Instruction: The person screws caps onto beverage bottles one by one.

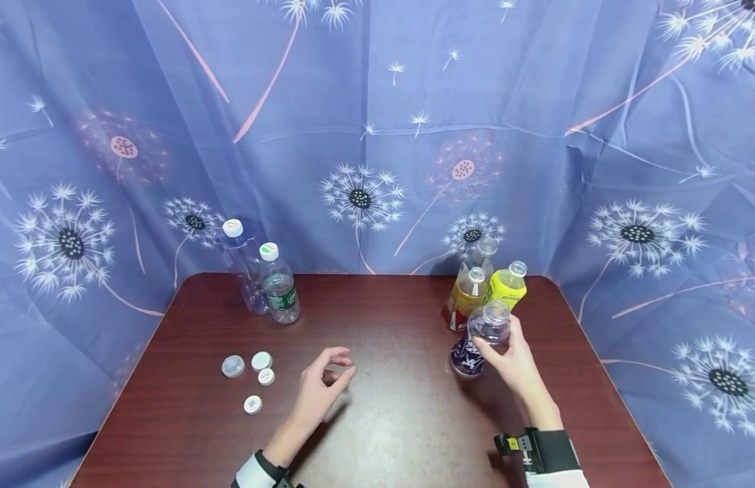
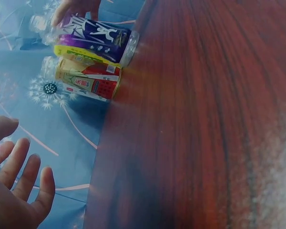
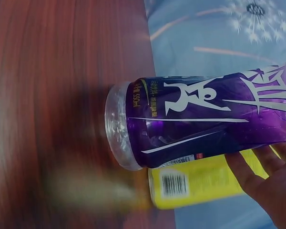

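Observation:
At the right of the table, my right hand (image 1: 516, 359) grips a capless clear bottle with a purple label (image 1: 467, 356), its thumb and fingers around the upper part. In the right wrist view, the purple bottle (image 3: 195, 117) shows its clear base; whether that base touches the table, I cannot tell. Just behind it stand a yellow-labelled bottle (image 1: 505, 290), a bottle with a red and yellow label (image 1: 461, 305) and a clear bottle (image 1: 486, 249), all capless. My left hand (image 1: 319, 386) hovers over the table's middle, fingers loosely bent and holding nothing.
Two capped bottles stand at the back left: a tall clear one (image 1: 246, 271) and a green-labelled one (image 1: 282, 295). Several loose caps (image 1: 233, 367) lie at the left of the brown table (image 1: 390, 420). A blue dandelion-print curtain (image 1: 408, 88) surrounds the back and sides.

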### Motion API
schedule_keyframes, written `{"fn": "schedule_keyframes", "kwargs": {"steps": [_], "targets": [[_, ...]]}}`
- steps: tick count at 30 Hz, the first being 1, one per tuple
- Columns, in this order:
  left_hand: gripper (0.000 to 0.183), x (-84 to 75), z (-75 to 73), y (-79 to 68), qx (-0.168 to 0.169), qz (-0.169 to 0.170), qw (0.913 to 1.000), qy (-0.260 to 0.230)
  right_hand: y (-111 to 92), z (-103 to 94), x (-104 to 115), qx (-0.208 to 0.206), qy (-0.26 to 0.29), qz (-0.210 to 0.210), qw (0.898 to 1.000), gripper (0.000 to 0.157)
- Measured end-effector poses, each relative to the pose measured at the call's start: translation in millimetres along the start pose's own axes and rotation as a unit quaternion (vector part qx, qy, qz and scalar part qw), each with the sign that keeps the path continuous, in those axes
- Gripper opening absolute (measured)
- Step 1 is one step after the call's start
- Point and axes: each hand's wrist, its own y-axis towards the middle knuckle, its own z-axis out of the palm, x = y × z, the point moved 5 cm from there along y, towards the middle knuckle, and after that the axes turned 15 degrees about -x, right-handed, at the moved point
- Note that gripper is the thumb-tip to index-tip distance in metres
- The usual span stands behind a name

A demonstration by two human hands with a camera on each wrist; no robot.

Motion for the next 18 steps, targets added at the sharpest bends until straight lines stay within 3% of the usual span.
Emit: {"fn": "schedule_keyframes", "kwargs": {"steps": [11, 18], "targets": [[0.036, 2.7, -1.4, -0.4, 0.009, -0.026, 0.9996, -0.011, -10.0, 47.7, 25.3, 0.044, 0.061, -0.028, 0.997, 0.072], [0.036, -1.2, -0.4, -1.0, 0.007, -0.033, 0.9994, 0.007, -15.2, 74.2, 42.5, 0.063, 0.051, -0.033, 0.996, 0.071]]}}
